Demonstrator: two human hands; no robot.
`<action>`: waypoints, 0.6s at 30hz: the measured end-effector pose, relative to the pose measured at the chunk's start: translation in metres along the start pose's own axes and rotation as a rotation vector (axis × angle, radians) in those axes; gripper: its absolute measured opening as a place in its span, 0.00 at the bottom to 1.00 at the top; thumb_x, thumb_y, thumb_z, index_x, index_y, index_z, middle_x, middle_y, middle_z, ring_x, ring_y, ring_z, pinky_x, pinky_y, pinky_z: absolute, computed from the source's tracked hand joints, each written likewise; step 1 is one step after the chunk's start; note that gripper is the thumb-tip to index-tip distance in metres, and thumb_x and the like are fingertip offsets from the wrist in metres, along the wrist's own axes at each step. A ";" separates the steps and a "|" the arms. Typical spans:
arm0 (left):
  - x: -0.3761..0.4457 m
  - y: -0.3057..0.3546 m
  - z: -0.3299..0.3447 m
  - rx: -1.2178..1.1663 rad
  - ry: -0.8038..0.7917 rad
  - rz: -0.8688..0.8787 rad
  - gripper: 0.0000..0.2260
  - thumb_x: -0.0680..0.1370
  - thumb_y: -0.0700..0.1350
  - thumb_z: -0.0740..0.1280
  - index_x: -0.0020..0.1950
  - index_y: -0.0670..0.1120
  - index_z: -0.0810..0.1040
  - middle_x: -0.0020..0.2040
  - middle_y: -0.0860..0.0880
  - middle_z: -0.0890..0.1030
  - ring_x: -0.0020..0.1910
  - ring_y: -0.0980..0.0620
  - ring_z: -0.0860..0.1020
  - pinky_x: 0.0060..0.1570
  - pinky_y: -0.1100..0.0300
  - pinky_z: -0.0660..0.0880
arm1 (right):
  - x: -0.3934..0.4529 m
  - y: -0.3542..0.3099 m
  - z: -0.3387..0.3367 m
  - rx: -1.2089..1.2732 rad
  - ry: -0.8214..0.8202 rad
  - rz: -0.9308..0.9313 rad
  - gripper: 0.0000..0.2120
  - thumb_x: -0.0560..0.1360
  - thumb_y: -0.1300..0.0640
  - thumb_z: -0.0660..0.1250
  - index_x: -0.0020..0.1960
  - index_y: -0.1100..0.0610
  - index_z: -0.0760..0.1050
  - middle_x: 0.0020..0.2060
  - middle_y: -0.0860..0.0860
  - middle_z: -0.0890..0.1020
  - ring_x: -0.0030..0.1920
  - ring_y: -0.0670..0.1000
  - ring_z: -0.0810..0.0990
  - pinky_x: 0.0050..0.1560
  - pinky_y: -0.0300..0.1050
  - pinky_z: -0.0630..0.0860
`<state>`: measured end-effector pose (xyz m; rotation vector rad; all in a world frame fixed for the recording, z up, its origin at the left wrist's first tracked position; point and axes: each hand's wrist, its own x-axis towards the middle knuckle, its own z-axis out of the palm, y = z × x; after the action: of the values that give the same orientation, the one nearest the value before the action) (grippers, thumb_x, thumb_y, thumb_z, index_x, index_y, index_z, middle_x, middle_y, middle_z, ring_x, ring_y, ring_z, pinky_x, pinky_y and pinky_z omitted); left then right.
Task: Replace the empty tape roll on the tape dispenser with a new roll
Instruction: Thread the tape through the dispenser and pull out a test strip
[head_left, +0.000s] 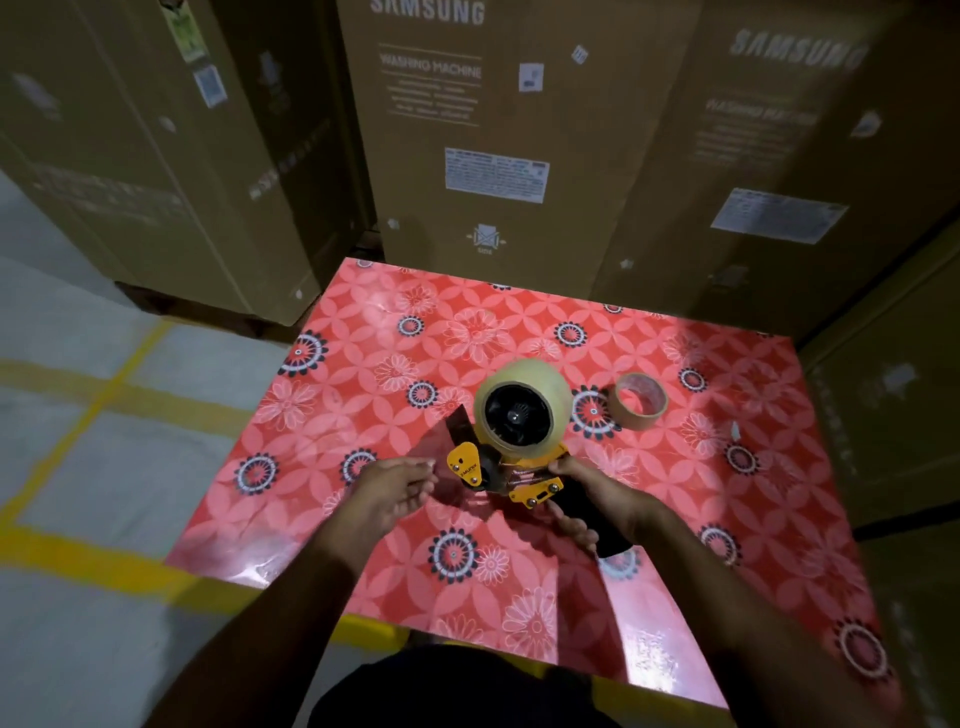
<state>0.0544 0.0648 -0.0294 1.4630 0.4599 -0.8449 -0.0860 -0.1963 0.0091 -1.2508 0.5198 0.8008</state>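
The right hand (597, 501) had its fingers (574, 527) curled round the black handle of the yellow-and-black handheld tape dispenser (501, 470), thumb near the yellow frame; the left hand (395, 491) hung just beside the dispenser's front plate, fingers loosely spread and holding nothing; a full roll of clear tape (522, 410) sat on the dispenser's hub; the empty brown cardboard tape core (640, 401) lay to the right on the red flower-patterned desk (363, 519); tall brown cardboard boxes (493, 130) stood behind.

A warehouse: tall stacked Samsung washing-machine cartons (467, 130), yellow floor lines (78, 545) on grey concrete.
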 end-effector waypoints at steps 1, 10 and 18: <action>0.003 0.003 -0.008 0.015 0.003 0.002 0.06 0.82 0.31 0.69 0.48 0.39 0.83 0.28 0.46 0.83 0.22 0.58 0.79 0.23 0.67 0.77 | 0.005 -0.005 0.003 -0.022 -0.008 0.001 0.31 0.64 0.27 0.68 0.37 0.57 0.71 0.23 0.51 0.66 0.19 0.48 0.63 0.22 0.40 0.58; 0.034 0.037 -0.103 -0.060 0.200 0.075 0.04 0.79 0.32 0.72 0.53 0.36 0.84 0.31 0.46 0.84 0.25 0.56 0.78 0.24 0.67 0.75 | 0.045 -0.044 0.011 -0.114 0.031 0.010 0.28 0.61 0.30 0.71 0.33 0.57 0.72 0.22 0.52 0.66 0.18 0.48 0.62 0.23 0.43 0.54; 0.071 0.064 -0.124 0.286 0.437 0.272 0.08 0.77 0.39 0.77 0.40 0.50 0.86 0.40 0.47 0.86 0.40 0.49 0.81 0.37 0.61 0.73 | 0.081 -0.076 0.024 -0.210 0.111 -0.051 0.35 0.63 0.28 0.72 0.44 0.61 0.73 0.25 0.52 0.66 0.21 0.49 0.59 0.24 0.44 0.54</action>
<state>0.1736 0.1633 -0.0505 1.9370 0.4603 -0.3793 0.0221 -0.1611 0.0036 -1.5035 0.5002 0.7602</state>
